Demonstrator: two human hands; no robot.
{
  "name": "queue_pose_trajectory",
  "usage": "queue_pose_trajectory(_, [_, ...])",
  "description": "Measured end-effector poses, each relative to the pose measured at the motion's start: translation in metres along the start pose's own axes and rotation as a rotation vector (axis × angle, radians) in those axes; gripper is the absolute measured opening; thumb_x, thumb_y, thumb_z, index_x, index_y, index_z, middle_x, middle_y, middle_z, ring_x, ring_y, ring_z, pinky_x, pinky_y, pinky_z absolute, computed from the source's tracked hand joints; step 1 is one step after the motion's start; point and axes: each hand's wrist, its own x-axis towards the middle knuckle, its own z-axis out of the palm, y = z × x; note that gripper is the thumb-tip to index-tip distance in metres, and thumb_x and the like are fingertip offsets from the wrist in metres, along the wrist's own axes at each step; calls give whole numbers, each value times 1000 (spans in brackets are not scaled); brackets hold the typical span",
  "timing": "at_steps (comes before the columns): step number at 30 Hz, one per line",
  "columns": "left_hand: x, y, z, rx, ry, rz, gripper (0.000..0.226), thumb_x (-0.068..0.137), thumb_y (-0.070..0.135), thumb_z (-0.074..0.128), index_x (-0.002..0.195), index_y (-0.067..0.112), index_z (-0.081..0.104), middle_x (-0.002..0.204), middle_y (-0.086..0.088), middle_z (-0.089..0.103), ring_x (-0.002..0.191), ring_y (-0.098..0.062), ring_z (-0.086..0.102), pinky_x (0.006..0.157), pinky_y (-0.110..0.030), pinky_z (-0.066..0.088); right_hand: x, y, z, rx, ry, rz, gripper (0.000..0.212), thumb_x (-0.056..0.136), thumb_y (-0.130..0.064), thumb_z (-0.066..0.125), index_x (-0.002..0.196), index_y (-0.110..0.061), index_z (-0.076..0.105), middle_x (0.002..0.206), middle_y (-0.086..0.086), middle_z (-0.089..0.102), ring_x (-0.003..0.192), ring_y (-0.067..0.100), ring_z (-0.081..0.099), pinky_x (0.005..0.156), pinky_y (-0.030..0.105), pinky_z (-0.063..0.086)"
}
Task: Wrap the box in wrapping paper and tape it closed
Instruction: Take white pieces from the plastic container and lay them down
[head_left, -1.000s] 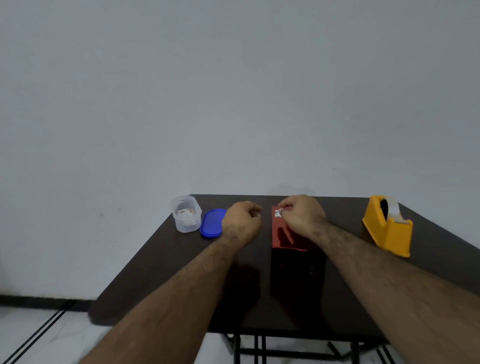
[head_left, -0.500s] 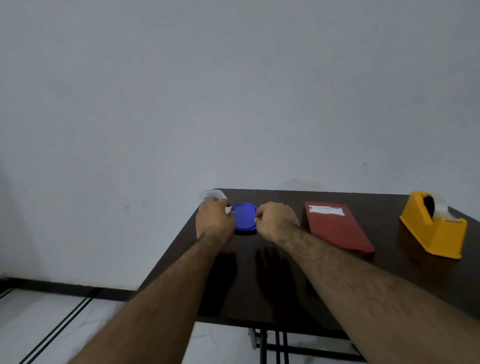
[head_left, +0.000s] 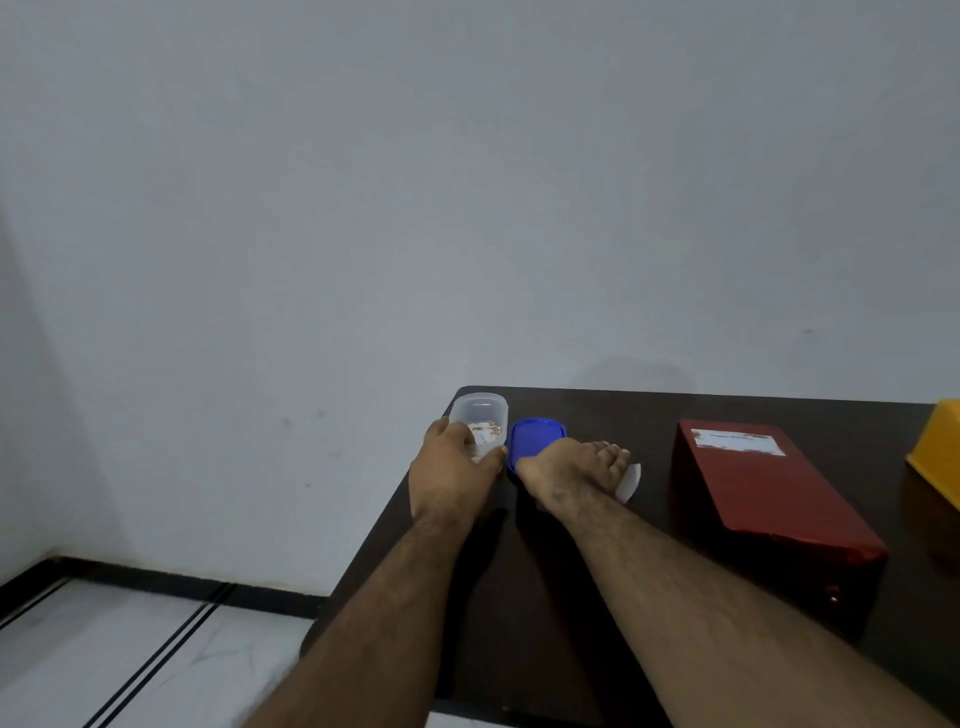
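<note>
So the box (head_left: 769, 488), a flat rectangular thing already covered in shiny red wrapping paper with a white label stuck near its far end, sits on the dark wooden surface (head_left: 597, 597) at the right of the frame, well apart from both hands. Nobody's touching it, which makes me think the wrapping part is pretty much done and this is tidying up.

Left hand (head_left: 452, 478), middle of the frame, has its grip curled round the small clear plastic tub (head_left: 480, 423) at the surface's far left corner, probably steadying it. There's some small printed stuff inside, can't tell what exactly.

Right hand (head_left: 571, 473) lies just beside it, over the near edge of the round blue plastic lid (head_left: 537, 436), fingers curled around a small white paper scrap (head_left: 629, 480) that pokes out past the fingertips. My guess is the scrap is headed for the tub and the lid goes on after.

An orange tape dispenser (head_left: 935, 457) peeks in at the right edge, parked out of the way.
</note>
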Motion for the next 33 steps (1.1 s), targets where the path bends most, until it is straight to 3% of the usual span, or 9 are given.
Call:
queue_pose_trajectory(3, [0,-1,-4,-43,-6,-28,39,82,49,80,107,24,64,117,14,58,94,-9,54,82,-25,41,5,-6,2,171,24,41,84,85,-48,63,154,-1,45,169,28,24,161,39,13,131,48,1])
queue_pose_trajectory(6, [0,-3,-3,-115,-1,-52,59,78,43,83,127,28,53,117,10,64,103,-19,64,82,-27,44,-1,-9,3,366,62,75,77,81,-30,72,147,-2,43,160,25,42,158,39,24,132,45,6])
queue_pose_trajectory(8, [1,-3,-2,-171,0,-67,79,75,41,86,138,30,41,112,11,63,106,-21,66,82,-28,45,-3,-11,6,498,170,-25,60,82,-15,73,134,-6,44,125,18,69,143,39,48,132,44,9])
queue_pose_trajectory(10, [2,-3,-1,-220,12,-72,96,69,47,88,145,32,32,119,12,67,109,-21,68,86,-30,50,-3,-17,8,553,314,-166,50,83,-6,68,129,-12,47,88,5,72,119,36,65,132,42,6])
queue_pose_trajectory(15, [-1,-1,-1,-252,11,-21,99,73,57,84,151,34,27,130,13,68,108,-17,70,88,-32,55,-6,-27,18,270,419,-496,39,101,-25,55,140,-26,59,73,-4,67,83,20,70,132,49,0])
queue_pose_trajectory(22, [-4,-2,-5,-279,-5,-21,85,85,42,80,152,32,30,140,8,65,109,-19,70,85,-29,51,-10,-25,7,394,201,-627,75,98,-78,35,143,-24,60,112,-1,76,126,17,62,132,45,-4])
queue_pose_trajectory(24, [-4,-3,-5,-294,-7,-20,80,86,40,78,151,31,33,138,9,66,109,-18,70,87,-31,53,-10,-24,6,466,78,-656,71,103,-72,32,148,-24,57,124,3,74,142,23,48,132,45,1])
queue_pose_trajectory(27, [0,-7,-3,-294,-17,-22,78,85,33,79,150,32,36,133,10,68,107,-16,70,92,-36,56,-5,-26,10,508,-18,-706,65,105,-67,34,157,-30,46,150,-1,60,156,34,28,128,48,26])
queue_pose_trajectory(33, [5,-11,0,-322,-94,-61,95,71,30,87,154,28,40,135,11,66,106,-11,69,91,-30,55,9,-31,9,513,36,-678,43,109,-29,45,150,-25,57,143,-1,66,139,21,54,116,36,44])
